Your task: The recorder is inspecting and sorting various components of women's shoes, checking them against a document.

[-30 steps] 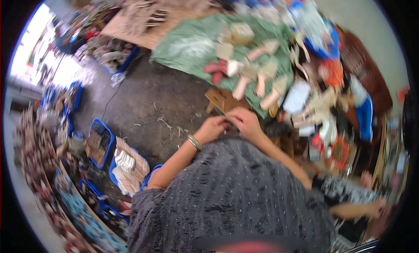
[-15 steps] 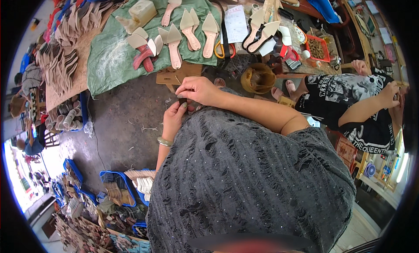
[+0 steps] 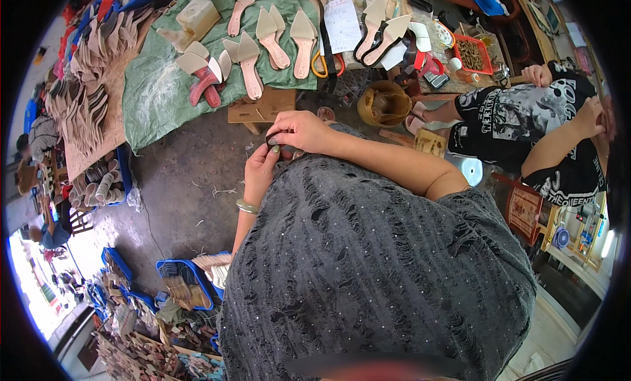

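Observation:
My left hand (image 3: 259,173), with a pale bangle at its wrist, pinches a small dark strip (image 3: 271,140) between thumb and fingertips. From the right, my right hand (image 3: 302,130) reaches across and closes its fingers on the same strip. The strip looks bent or looped; most of it is hidden by the fingers. Both hands are close together in front of my dark grey top, short of a wooden stool (image 3: 261,110). Beyond them, pale pointed shoe insoles (image 3: 251,73) lie on a green cloth (image 3: 148,111), with reddish pieces (image 3: 207,92) beside them.
A cloudy plastic container (image 3: 197,16) stands on the cloth. Dark-strapped insoles (image 3: 388,39), a paper sheet (image 3: 342,23) and a red tray (image 3: 474,55) lie farther right. A brown bucket (image 3: 383,105) is on the floor. Another person in black (image 3: 526,115) sits at right. Blue bins (image 3: 187,282) are at lower left.
The dark strip now shows as a bent shape above my fingertips, where before it sat lower between them. The view has shifted slightly, and the bench things appear farther up and left.

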### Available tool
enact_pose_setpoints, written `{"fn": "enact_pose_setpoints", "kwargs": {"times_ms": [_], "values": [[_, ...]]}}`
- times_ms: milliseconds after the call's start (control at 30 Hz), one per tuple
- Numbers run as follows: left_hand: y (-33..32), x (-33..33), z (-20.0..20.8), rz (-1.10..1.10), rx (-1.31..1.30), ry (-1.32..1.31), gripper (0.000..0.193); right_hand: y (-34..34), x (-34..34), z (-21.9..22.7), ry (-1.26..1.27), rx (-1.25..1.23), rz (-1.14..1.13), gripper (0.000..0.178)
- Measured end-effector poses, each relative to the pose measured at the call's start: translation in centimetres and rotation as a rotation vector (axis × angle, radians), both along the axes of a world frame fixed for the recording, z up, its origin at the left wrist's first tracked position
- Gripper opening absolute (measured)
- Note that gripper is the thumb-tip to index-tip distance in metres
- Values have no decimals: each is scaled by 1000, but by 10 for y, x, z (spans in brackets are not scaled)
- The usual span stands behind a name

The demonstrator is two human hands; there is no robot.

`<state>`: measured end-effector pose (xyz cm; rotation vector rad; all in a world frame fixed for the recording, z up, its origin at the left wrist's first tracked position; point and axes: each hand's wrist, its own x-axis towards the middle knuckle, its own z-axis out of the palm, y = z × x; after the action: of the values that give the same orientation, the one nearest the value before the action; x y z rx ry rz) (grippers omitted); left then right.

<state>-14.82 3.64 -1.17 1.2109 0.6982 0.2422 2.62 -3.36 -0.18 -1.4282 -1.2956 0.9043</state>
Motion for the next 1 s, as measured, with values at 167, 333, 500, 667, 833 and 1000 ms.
{"fn": "enact_pose_setpoints", "kwargs": {"times_ms": [167,333,500,667,833,1000], "values": [[-2,7,4,-11,-38,27,24,-4,3,2,149,-36,-64,18],[-3,8,0,-35,-29,96,23,-5,3,2,370,-89,-102,16],[0,5,-7,-59,17,126,23,-3,2,-4,356,-63,-108,16],[1,-2,-18,-63,27,192,23,-2,1,-1,309,-49,-98,16],[1,-6,-19,-62,-2,206,21,0,-1,0,279,-74,-97,16],[4,-14,-36,-121,3,288,19,4,-1,2,160,10,-98,14]]}}
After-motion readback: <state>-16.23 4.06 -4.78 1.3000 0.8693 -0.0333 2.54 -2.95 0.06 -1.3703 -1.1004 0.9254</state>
